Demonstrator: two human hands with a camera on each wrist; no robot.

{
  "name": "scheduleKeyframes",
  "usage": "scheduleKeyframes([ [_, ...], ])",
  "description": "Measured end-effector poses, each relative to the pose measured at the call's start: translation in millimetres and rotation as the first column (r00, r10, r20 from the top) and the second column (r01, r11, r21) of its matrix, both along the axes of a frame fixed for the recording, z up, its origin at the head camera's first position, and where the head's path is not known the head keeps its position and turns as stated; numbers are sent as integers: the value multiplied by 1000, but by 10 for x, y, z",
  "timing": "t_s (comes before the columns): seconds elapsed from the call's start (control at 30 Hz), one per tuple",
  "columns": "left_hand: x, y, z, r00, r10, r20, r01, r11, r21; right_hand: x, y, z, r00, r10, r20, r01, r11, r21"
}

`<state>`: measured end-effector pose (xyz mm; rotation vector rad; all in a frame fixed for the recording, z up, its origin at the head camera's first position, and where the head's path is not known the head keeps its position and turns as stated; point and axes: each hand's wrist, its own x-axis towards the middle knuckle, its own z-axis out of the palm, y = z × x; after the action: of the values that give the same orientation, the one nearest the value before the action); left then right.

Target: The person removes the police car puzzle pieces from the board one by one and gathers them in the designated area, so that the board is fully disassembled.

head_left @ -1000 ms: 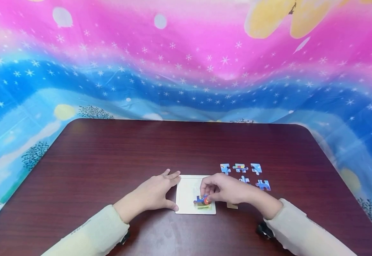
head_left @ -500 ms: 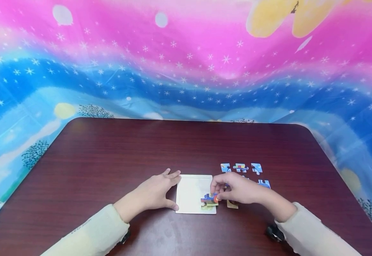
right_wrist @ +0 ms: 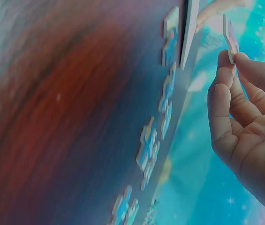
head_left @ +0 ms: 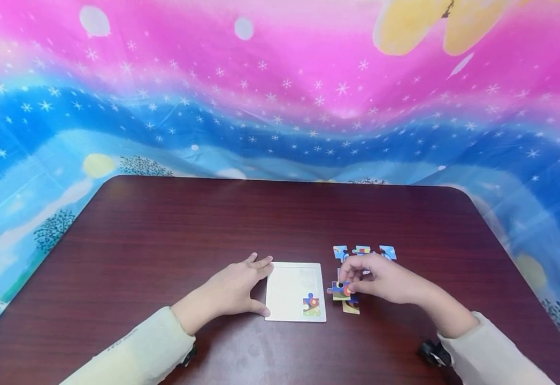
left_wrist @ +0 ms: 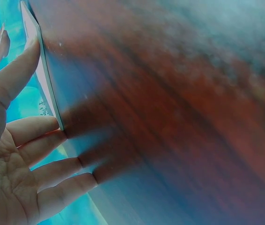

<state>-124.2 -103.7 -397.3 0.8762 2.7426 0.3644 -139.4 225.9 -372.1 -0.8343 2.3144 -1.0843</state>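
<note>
A pale square puzzle tray (head_left: 284, 291) lies on the table, with one jigsaw piece (head_left: 311, 307) in its lower right corner. My left hand (head_left: 229, 290) rests at the tray's left edge, thumb and fingertips touching the rim, fingers fairly straight. In the left wrist view the thumb (left_wrist: 17, 72) lies against that rim. Right of the tray, my right hand (head_left: 388, 278) pinches a blue, red and green jigsaw piece (head_left: 341, 291) between thumb and fingers. The right wrist view shows this piece (right_wrist: 230, 37) held above the table, edge-on to the camera.
Several loose jigsaw pieces lie right of the tray, among them a blue corner piece (head_left: 388, 252) and a brown-edged piece (head_left: 351, 307). The right hand hides some of them. A dark red table (head_left: 188, 224) stands before a colourful cloth backdrop (head_left: 280, 80).
My right hand has moved right with the pinched piece, from over the tray to over the loose pieces. This uncovers the piece in the tray's corner. My left hand stays put.
</note>
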Motion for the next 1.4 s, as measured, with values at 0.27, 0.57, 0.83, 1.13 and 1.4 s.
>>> scheduleKeyframes([
  [0.27, -3, -4, -13, 1000, -2, 2, 2, 1000, 1, 12, 207, 34, 998, -58, -30, 58, 998, -16],
  [0.57, -3, -6, -1, 1000, -9, 2, 9, 1000, -1, 34, 439, 43, 994, -71, -78, 70, 997, -15],
  [0.83, -14, -16, 1, 1000, -20, 5, 20, 1000, 8, 79, 649, 17, 993, -80, -81, 79, 997, -12],
  [1.13, -15, -19, -12, 1000, -12, 3, 12, 1000, -2, 105, 755, -72, 996, -54, 72, 55, 999, 0],
  [1.4, -9, -11, -10, 1000, -17, -6, 17, 1000, -9, 114, 718, -150, 992, -38, 121, 36, 999, 24],
])
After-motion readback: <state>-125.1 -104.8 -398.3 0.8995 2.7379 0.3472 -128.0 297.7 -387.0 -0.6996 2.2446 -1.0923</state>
